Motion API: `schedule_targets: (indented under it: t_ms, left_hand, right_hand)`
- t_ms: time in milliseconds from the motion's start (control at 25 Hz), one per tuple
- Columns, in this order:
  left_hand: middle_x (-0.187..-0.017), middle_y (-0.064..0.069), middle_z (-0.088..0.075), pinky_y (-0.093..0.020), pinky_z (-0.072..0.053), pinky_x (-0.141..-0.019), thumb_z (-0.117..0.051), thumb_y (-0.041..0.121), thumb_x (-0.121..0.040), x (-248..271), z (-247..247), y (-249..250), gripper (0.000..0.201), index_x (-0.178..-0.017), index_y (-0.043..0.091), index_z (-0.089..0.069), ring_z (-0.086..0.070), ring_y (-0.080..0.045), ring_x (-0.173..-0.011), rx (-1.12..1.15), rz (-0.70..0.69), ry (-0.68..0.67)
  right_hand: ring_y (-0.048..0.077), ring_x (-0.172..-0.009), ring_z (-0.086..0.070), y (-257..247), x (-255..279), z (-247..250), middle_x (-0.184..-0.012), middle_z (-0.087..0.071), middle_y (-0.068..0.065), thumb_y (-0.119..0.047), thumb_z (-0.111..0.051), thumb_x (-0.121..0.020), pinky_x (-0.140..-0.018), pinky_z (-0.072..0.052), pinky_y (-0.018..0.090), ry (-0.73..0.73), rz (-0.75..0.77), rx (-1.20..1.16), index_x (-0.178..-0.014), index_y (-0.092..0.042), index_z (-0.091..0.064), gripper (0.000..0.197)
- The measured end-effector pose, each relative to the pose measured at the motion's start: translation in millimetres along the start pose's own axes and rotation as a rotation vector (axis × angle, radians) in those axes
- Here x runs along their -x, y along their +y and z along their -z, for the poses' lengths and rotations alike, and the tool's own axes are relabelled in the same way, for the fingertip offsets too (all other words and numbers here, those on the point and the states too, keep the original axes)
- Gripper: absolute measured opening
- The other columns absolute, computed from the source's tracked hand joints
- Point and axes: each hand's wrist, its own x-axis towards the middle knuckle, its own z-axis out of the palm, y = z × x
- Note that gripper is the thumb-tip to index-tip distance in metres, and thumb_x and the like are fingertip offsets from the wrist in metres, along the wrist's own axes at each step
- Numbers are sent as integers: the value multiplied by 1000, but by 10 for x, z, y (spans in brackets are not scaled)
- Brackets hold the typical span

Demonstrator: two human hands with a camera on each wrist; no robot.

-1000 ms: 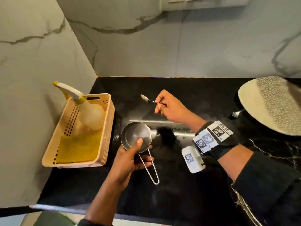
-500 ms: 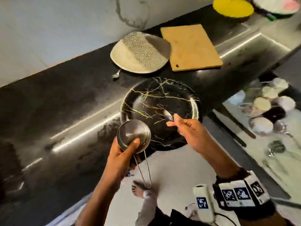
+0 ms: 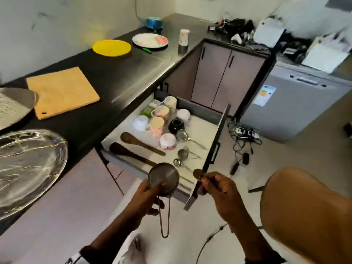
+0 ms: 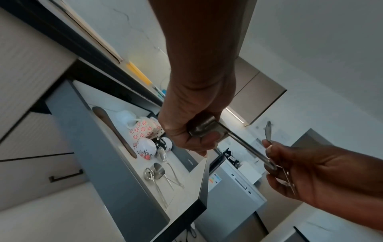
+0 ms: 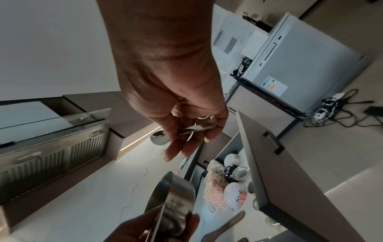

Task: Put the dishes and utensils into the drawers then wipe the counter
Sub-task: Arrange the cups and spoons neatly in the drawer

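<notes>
My left hand (image 3: 150,191) grips a steel measuring cup (image 3: 163,179) by its bowl, and its wire loop handle hangs down. My right hand (image 3: 215,185) pinches a small spoon (image 3: 197,173) by the handle. Both hands hover just in front of the open drawer (image 3: 213,149), near its front panel. The drawer holds mugs (image 3: 157,126), two wooden spoons (image 3: 141,143) and smaller steel measuring cups (image 3: 182,153). In the left wrist view the cup (image 4: 204,129) sits in my left hand (image 4: 186,131), with the spoon (image 4: 268,131) beside it. In the right wrist view the spoon (image 5: 194,129) lies across my right-hand fingers (image 5: 172,152).
On the black counter lie a dark marbled plate (image 3: 28,168), a speckled plate (image 3: 13,105), a wooden cutting board (image 3: 61,90), a yellow plate (image 3: 111,47), a floral plate (image 3: 150,40) and a tumbler (image 3: 183,40). A dishwasher (image 3: 285,103) and floor cables (image 3: 243,138) lie beyond the drawer.
The view has swung from the counter corner to the open drawer. Both hands have carried the measuring cup and the spoon off the counter to the drawer's front.
</notes>
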Motion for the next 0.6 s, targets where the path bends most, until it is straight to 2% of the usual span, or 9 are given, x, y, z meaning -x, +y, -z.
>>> schedule_targets:
  t_ms: [80,200,320,440,520,600]
  left_hand:
    - [-101,-11,-71,-26,-47,-54,-66,48,-84,-340,-248,34,52,-122,14,-53,-61,-17,-67,31,63,22]
    - [-96,-12,-72,-25,-47,-55,-60,35,-95,-784,-406,103,35,-120,12,-53,-61,-19,-70,59,127,77]
    - [-92,-10,-74,-27,-50,-57,-60,37,-95,-1256,-363,80,36,-119,11,-54,-64,-20,-71,87,182,176]
    - [-92,-13,-74,-26,-48,-51,-60,37,-94,-1738,-301,-11,37,-120,11,-54,-63,-23,-71,155,236,287]
    - [-91,-11,-75,-27,-49,-57,-60,38,-94,-1961,-262,-48,33,-117,15,-55,-62,-27,-75,205,304,378]
    - [-89,-9,-76,-30,-49,-61,-60,41,-93,-2093,-251,-55,35,-117,16,-54,-62,-28,-74,234,317,428]
  right_hand:
    - [15,-72,-69,105,-82,194,-73,-72,5,-9,-52,-98,-72,-53,23,-20,-26,26,-98,-10,-61,10]
    - [15,-69,-70,236,-428,284,-77,-74,10,-6,-48,-99,-66,-52,18,-93,-101,-7,-101,-9,-56,9]
    - [22,-65,-69,294,-939,411,-84,-74,13,-4,-48,-99,-68,-55,25,-152,-149,-61,-103,-7,-54,7]
    - [27,-62,-69,341,-1577,611,-87,-75,13,0,-51,-97,-71,-59,35,-208,-195,-52,-110,-1,-51,13]
    - [30,-61,-69,290,-1974,681,-90,-74,17,4,-54,-94,-66,-60,35,-262,-276,-14,-113,0,-50,20]
    - [34,-66,-70,196,-2299,710,-95,-73,18,2,-58,-93,-64,-59,33,-353,-301,52,-116,-5,-53,25]
